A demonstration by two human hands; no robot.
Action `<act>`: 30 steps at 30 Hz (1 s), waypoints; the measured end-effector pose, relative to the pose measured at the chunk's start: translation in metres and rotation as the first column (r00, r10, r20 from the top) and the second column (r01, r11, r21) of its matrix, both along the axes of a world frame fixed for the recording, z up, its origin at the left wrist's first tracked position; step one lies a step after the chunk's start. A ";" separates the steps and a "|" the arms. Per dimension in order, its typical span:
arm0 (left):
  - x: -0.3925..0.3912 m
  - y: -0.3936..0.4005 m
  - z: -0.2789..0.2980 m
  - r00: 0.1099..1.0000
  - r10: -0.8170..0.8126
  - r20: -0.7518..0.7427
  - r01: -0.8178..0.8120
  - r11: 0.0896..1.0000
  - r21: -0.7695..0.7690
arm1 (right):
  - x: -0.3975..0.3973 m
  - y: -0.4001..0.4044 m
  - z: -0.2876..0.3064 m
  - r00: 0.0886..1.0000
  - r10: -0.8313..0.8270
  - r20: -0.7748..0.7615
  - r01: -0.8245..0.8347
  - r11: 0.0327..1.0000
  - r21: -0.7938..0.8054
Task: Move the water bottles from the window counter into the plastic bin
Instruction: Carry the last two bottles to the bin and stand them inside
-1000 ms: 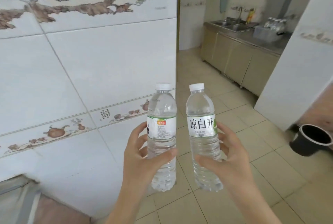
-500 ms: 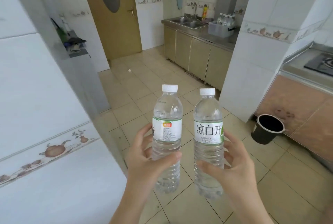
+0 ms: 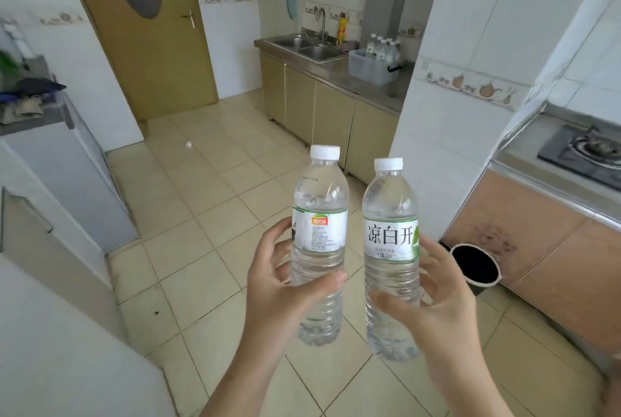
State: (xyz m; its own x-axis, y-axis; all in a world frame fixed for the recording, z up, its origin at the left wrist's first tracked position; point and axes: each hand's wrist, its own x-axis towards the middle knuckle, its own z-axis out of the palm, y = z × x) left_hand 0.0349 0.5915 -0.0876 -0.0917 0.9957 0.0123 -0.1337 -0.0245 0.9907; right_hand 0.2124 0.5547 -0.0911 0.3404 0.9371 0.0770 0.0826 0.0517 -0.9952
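My left hand [image 3: 280,295] grips a clear water bottle [image 3: 321,215] with a white cap and a green-edged label, held upright in front of me. My right hand [image 3: 443,309] holds a second upright water bottle [image 3: 390,215] whose label bears large black characters. The two bottles are side by side, a small gap between them. Far ahead, a translucent plastic bin [image 3: 364,69] stands on the steel counter to the right of the sink, with several bottles [image 3: 383,47] standing in it.
A steel double sink [image 3: 304,47] with a tap tops beige cabinets [image 3: 319,111]. A white tiled pillar [image 3: 447,134] stands right of centre, a gas hob [image 3: 584,151] beyond it, a black bucket [image 3: 475,265] on the tiled floor. A brown door [image 3: 151,47] and a white appliance [image 3: 67,174] at left.
The view has swung from the tiled wall to face the kitchen, and the sink counter with the bin has come closer. Both bottles stay upright in my hands.
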 end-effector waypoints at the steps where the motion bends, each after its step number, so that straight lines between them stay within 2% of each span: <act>1: 0.006 0.019 0.002 1.000 -0.007 -0.005 0.007 1.000 0.001 | 0.005 0.018 0.001 1.000 -0.010 -0.005 0.010 1.000 0.004; 9: 0.049 0.168 -0.005 1.000 0.004 -0.026 -0.004 1.000 0.015 | 0.052 0.172 -0.003 0.999 -0.017 -0.034 0.017 1.000 0.013; 21: 0.122 0.424 -0.004 0.992 0.101 -0.076 -0.101 0.995 -0.002 | 0.127 0.449 -0.005 0.993 0.117 -0.024 -0.117 0.993 0.004; 30: 0.144 0.605 -0.013 0.992 0.105 -0.076 -0.105 0.994 0.001 | 0.151 0.624 -0.008 0.995 0.100 -0.011 -0.100 0.995 0.005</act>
State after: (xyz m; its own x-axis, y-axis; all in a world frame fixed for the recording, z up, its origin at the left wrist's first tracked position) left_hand 0.1787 1.1969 -0.1009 -0.1950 0.9806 0.0201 -0.0552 -0.0315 0.9980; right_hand 0.3638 1.1782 -0.0989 0.2459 0.9661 0.0781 0.0653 0.0639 -0.9958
